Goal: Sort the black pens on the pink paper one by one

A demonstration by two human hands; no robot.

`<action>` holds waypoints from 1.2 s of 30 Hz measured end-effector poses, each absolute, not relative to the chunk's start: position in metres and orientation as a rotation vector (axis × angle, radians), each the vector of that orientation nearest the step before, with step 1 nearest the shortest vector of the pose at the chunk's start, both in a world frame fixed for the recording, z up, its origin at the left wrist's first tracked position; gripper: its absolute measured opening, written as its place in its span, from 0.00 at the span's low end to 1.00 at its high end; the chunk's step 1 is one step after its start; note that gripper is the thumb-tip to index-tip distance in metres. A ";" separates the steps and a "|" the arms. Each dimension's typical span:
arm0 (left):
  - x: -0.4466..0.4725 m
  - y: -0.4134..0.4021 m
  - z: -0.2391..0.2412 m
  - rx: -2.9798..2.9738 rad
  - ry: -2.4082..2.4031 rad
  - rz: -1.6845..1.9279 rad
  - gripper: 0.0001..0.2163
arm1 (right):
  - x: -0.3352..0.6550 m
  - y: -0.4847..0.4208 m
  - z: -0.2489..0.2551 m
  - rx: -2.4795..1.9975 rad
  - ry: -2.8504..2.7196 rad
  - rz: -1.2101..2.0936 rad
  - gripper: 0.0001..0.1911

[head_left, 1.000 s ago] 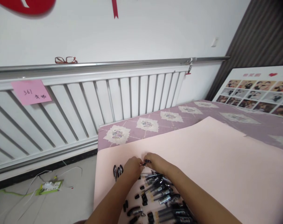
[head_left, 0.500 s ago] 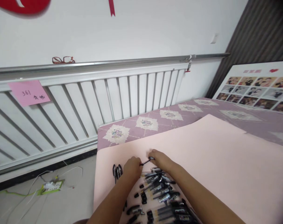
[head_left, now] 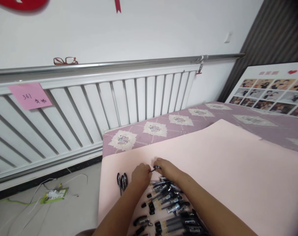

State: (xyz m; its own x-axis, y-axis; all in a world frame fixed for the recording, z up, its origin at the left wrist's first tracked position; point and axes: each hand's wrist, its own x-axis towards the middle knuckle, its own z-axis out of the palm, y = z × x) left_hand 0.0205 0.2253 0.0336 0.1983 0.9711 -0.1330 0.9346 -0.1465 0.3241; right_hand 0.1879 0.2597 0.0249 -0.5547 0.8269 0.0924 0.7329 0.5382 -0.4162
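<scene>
A white wall (head_left: 144,29) runs behind a long white slatted radiator (head_left: 90,101) topped by a metal rail (head_left: 139,62). Red glasses (head_left: 65,60) rest on the rail; a pink note (head_left: 29,95) is stuck to the slats. A power strip (head_left: 53,195) lies on the grey floor (head_left: 41,216). A framed photo collage (head_left: 274,95) leans at right.

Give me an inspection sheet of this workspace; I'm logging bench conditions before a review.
Surface: pale pink sheet laid over a purple patterned cover.
Job's things: small dark pen part pinched between both hands; pile of pens under the forearms.
Clutter: three black caps set apart at the left; loose caps among the pens.
Grippers: left hand and right hand, fingertips meeting on the part.
Cables: white leads and a power strip on the floor.
Surroundings: radiator with pink note, glasses, photo board.
</scene>
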 end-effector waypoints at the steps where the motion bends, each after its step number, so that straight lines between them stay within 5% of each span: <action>1: 0.021 0.225 0.034 2.147 1.794 0.152 0.09 | 0.188 0.260 0.026 -1.303 -2.501 0.487 0.08; 36: 0.024 0.224 0.035 2.125 1.841 0.139 0.08 | 0.191 0.268 0.016 -1.671 -2.448 0.428 0.12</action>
State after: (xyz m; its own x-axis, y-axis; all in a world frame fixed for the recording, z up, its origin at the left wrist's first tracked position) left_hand 0.0237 0.2238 0.0348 0.1627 0.9771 -0.1374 0.9454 -0.1145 0.3050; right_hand 0.1913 0.2680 0.0164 -0.3696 0.9284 -0.0390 0.8866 0.3397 -0.3140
